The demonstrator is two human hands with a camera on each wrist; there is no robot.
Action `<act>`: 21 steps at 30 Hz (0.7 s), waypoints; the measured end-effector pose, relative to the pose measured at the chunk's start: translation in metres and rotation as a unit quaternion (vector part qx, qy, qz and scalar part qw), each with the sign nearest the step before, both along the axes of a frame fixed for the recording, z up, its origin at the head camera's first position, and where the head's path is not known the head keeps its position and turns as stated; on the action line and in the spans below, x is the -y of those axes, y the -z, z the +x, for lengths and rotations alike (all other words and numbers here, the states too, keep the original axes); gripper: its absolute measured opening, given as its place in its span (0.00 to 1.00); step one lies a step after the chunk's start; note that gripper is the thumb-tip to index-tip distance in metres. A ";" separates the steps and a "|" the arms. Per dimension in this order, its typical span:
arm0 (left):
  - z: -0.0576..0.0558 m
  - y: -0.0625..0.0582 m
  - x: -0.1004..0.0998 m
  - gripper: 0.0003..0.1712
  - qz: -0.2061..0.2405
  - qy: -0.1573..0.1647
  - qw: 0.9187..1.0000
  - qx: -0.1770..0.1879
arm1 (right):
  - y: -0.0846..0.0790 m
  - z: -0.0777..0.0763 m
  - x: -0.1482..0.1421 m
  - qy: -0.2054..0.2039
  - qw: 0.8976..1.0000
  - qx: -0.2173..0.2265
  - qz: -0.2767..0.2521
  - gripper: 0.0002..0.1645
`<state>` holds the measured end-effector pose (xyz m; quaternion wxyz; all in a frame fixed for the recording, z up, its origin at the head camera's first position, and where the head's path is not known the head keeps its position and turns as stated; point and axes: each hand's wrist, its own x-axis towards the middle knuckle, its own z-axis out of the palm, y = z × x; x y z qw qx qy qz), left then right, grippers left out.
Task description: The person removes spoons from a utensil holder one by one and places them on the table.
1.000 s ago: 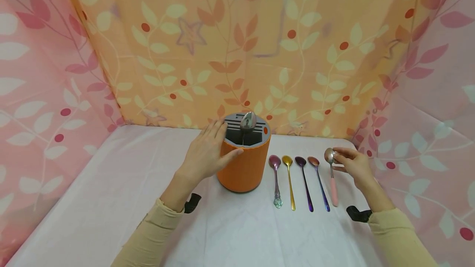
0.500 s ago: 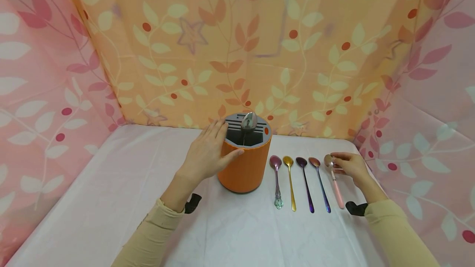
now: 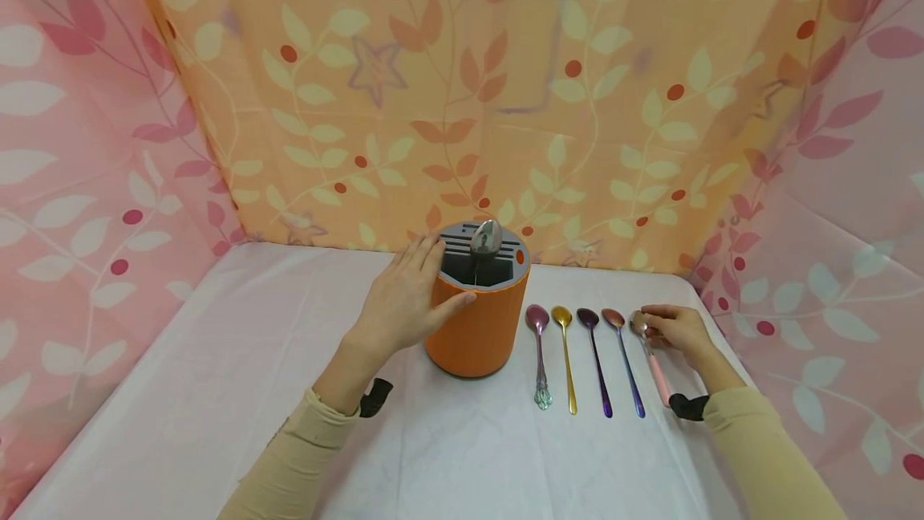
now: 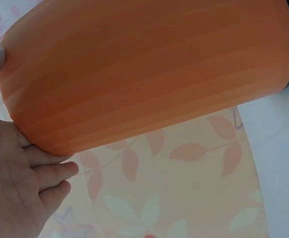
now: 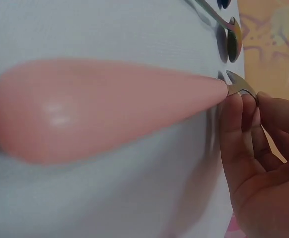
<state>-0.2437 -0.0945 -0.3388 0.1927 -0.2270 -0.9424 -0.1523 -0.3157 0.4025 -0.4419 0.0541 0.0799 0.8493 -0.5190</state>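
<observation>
An orange utensil holder (image 3: pixel 476 335) with a grey slotted top stands upright on the table. My left hand (image 3: pixel 400 295) rests against its upper left side, thumb across the front near the rim and fingers fairly straight along the side; the left wrist view shows the fingers (image 4: pixel 55 171) against the orange wall. One silver spoon (image 3: pixel 487 237) stands in the holder, bowl up. At the right, my right hand (image 3: pixel 678 331) pinches a pink-handled spoon (image 3: pixel 659 379) by its metal bowl end, between thumb and fingertips. In the right wrist view its pink handle (image 5: pixel 100 109) points away from the fingers.
Left of the pink-handled spoon lie a blue spoon with a copper bowl (image 3: pixel 626 363), a dark purple spoon (image 3: pixel 596 359), a gold spoon (image 3: pixel 566 359) and a pink spoon with an ornate handle (image 3: pixel 538 351). Patterned cloth (image 3: pixel 346 135) hangs behind the white-covered table (image 3: pixel 289 392).
My right hand has moved the pink-handled spoon's bowl nearer to me, and the handle end has swung right. The left hand stays on the holder.
</observation>
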 end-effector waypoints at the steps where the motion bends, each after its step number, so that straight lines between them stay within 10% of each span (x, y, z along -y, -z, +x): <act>1: 0.000 0.000 0.000 0.56 0.000 0.000 1.000 0.001 | 0.001 0.000 0.000 0.000 1.000 0.000 -0.002 0.30; 21: 0.001 -0.001 -0.001 0.57 -0.005 -0.002 1.000 -0.001 | 0.016 -0.002 -0.005 0.050 0.997 -0.019 0.047 0.28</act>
